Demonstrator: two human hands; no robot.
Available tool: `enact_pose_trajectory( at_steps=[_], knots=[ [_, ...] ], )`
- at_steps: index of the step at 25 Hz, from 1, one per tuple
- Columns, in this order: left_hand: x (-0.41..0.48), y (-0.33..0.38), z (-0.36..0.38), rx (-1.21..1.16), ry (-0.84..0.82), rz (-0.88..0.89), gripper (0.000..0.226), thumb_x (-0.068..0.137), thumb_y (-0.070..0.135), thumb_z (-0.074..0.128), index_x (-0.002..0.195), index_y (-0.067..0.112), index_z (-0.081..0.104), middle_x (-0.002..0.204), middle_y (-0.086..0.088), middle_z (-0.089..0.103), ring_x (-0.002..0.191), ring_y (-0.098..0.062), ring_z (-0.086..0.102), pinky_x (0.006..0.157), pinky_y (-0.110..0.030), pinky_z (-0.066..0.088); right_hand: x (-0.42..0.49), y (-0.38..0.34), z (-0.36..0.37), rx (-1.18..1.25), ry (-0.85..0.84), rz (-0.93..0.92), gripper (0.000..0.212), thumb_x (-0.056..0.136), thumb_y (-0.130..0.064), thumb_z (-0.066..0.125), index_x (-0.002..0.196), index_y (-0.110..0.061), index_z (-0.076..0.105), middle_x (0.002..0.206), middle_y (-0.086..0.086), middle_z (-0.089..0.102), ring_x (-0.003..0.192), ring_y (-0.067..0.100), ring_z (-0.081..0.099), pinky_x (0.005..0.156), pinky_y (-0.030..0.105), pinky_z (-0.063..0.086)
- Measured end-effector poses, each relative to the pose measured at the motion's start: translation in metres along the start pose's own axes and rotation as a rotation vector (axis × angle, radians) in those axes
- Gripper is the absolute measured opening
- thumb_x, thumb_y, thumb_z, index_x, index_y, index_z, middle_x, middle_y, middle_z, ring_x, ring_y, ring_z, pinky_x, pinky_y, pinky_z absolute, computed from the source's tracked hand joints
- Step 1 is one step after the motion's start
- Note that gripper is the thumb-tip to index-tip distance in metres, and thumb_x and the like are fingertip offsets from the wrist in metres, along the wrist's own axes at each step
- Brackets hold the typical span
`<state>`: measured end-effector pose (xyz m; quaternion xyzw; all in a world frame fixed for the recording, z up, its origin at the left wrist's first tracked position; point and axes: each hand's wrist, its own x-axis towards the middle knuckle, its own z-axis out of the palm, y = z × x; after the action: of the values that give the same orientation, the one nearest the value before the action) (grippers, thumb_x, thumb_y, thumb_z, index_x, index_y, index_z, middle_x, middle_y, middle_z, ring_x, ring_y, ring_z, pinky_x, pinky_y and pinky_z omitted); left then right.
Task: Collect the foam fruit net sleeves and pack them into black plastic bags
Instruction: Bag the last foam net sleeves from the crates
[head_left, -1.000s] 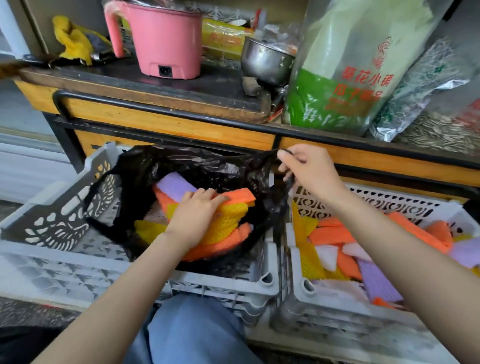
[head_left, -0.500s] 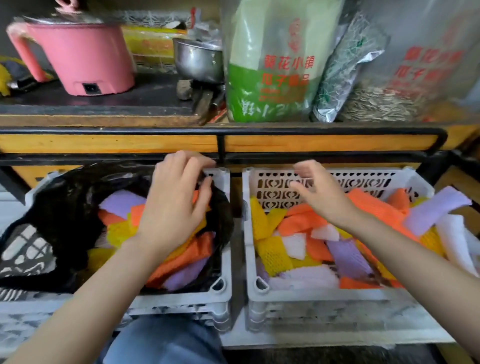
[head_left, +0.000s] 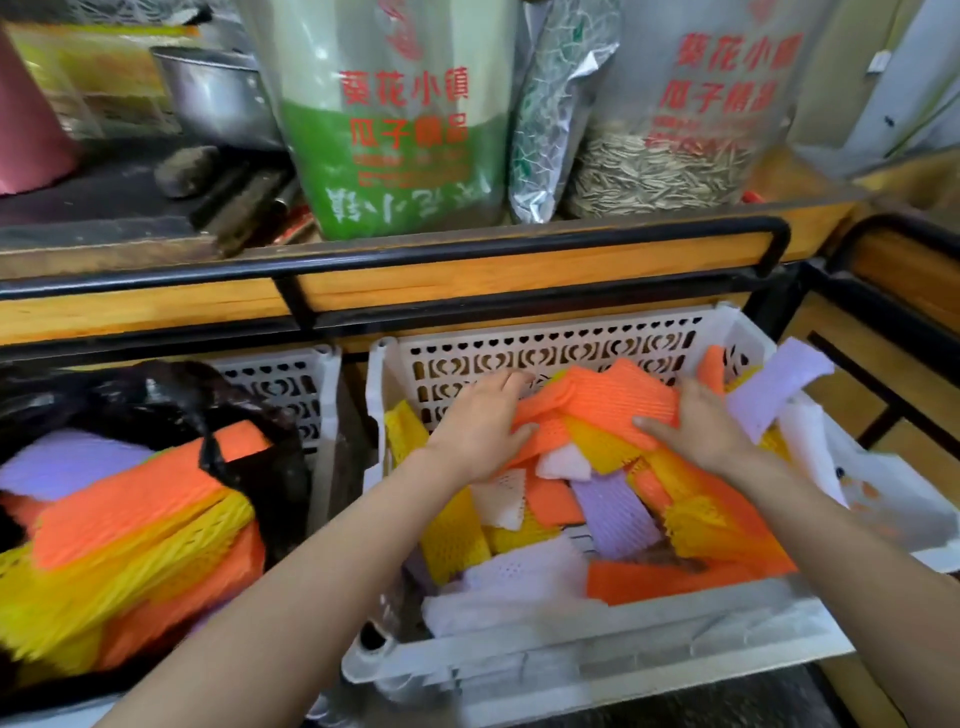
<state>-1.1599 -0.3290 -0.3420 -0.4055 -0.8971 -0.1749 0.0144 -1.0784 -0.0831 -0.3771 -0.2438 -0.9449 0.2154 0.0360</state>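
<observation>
A white crate (head_left: 571, 348) on the right holds several loose foam net sleeves, orange, yellow, purple and white. Both hands are inside it. My left hand (head_left: 483, 421) grips the left end of a stack of orange sleeves (head_left: 597, 405); my right hand (head_left: 691, 426) grips its right end. On the left, a black plastic bag (head_left: 156, 400) sits open in a second white crate (head_left: 291, 384). Packed sleeves (head_left: 130, 509), orange, yellow and purple, fill the bag.
A wooden shelf with a black metal rail (head_left: 467, 254) runs just above the crates. On it stand big bags of seeds (head_left: 400, 119), a metal pot (head_left: 218, 98) and a pink kettle (head_left: 26, 140). Another wooden frame (head_left: 893, 332) stands to the right.
My left hand has left the black bag and crossed to the right crate. My right hand reached deeper in. Both now hold the orange stack. The view shifted right.
</observation>
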Motion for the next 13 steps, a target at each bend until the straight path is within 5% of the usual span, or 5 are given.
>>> enact_pose_trajectory(
  at_steps=[5, 8, 13],
  knots=[
    [0.037, -0.005, 0.038, -0.037, -0.162, -0.163, 0.07, 0.091, 0.03, 0.059, 0.148, 0.017, 0.021, 0.152, -0.005, 0.03, 0.138, -0.022, 0.031, 0.111, -0.035, 0.026, 0.003, 0.005, 0.006, -0.011, -0.064, -0.062, 0.062, 0.081, -0.042, 0.068, 0.13, -0.009, 0.049, 0.123, 0.011, 0.057, 0.11, 0.028, 0.055, 0.088, 0.036, 0.045],
    [0.051, -0.007, 0.053, -0.065, -0.179, -0.193, 0.063, 0.091, 0.026, 0.058, 0.146, 0.017, 0.028, 0.147, -0.006, 0.038, 0.132, -0.024, 0.039, 0.109, -0.037, 0.032, 0.0, 0.006, 0.006, 0.02, -0.06, -0.097, 0.051, 0.084, -0.039, 0.066, 0.126, -0.013, 0.053, 0.115, 0.008, 0.062, 0.103, 0.025, 0.059, 0.082, 0.033, 0.046],
    [0.056, -0.005, 0.051, -0.363, 0.086, -0.302, 0.014, 0.098, 0.019, 0.046, 0.104, 0.012, 0.056, 0.093, -0.002, 0.06, 0.082, -0.02, 0.059, 0.066, -0.03, 0.045, -0.005, 0.011, 0.002, 0.156, 0.057, -0.054, 0.044, 0.089, -0.041, 0.059, 0.12, -0.01, 0.055, 0.108, 0.008, 0.064, 0.097, 0.027, 0.061, 0.081, 0.038, 0.049]
  ],
)
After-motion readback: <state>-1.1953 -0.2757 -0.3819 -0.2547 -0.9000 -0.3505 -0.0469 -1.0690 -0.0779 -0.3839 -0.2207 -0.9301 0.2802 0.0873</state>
